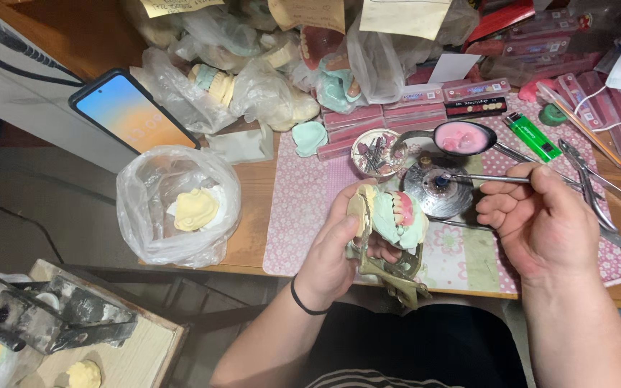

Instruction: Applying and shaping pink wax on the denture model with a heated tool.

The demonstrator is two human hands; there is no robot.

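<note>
Pale paper notes [404,14] hang beyond the round metal burner [438,190]; flat pink boxes [382,115] and a green lighter [532,136] lie behind it. Left hand [336,248], fingers curled, grips a green dental cast [393,219] just before the burner. Right hand [537,219], pinched closed, holds a thin metal instrument [479,177] tip-down over it.

The desk [253,201] is lit softly and evenly from above, and only faint shadows are seen. A bright shine is seen on the phone [132,111] and the plastic bag [154,208]. The bottom corners are darker and a bit blurred.
</note>
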